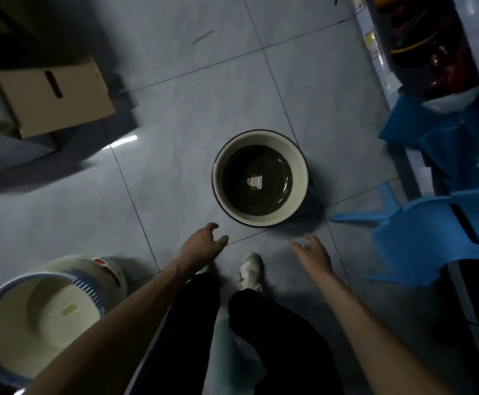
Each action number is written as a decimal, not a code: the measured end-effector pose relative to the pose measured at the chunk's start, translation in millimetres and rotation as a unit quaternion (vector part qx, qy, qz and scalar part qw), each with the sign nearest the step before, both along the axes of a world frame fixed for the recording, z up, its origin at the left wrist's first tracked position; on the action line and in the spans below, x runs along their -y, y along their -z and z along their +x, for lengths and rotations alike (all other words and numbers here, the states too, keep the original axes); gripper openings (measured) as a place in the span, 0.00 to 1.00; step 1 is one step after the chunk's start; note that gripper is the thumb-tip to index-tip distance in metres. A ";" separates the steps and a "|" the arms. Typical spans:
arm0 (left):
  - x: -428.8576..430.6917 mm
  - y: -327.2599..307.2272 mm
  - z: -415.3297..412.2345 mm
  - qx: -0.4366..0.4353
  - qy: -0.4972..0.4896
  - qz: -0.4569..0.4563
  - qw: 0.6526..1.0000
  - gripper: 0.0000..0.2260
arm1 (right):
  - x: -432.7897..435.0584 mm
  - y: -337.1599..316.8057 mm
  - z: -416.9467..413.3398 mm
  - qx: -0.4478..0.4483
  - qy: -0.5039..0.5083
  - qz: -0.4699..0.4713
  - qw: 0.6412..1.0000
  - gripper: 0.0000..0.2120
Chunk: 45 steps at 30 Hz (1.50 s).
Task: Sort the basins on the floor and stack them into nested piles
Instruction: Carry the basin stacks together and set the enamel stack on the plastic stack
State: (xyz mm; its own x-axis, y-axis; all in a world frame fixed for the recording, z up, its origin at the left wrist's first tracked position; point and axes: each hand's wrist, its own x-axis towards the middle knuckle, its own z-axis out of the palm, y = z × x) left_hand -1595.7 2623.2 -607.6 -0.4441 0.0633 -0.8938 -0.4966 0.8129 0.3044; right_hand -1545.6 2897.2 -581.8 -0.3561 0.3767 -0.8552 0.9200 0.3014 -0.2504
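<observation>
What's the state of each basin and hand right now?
Dark-bottomed basin: upright on the floor, untouched.
Blue-rimmed basin: upright, empty, left arm crossing its edge.
Left hand: open, holding nothing, touching no basin.
Right hand: open, holding nothing.

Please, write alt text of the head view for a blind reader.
A person's left hand and right hand, both empty, reach down toward a cream basin with a dark inside on the tiled floor. A blue-rimmed basin stands at lower left, a cardboard box upper left, blue chairs at right.
</observation>
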 end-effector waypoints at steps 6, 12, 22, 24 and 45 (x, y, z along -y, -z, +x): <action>-11.4 104.8 4.3 0.042 -0.213 0.043 0.975 0.29 | -12.6 121.4 -7.4 0.004 0.174 -0.080 0.981 0.39; -22.2 200.3 11.6 0.070 -0.378 0.153 0.910 0.39 | -34.2 226.3 -5.6 -0.044 0.327 -0.222 0.918 0.35; -9.5 291.3 19.5 -0.043 -0.413 0.279 0.866 0.31 | -63.9 299.9 10.8 -0.187 0.272 -0.270 0.904 0.43; -15.6 291.6 5.1 -0.064 -0.415 0.276 0.865 0.31 | -67.4 298.1 -7.1 -0.191 0.249 -0.267 0.911 0.54; -33.7 286.4 -124.7 -0.027 -0.499 0.397 0.770 0.47 | -53.2 308.7 -155.0 -0.180 0.217 -0.376 0.883 0.49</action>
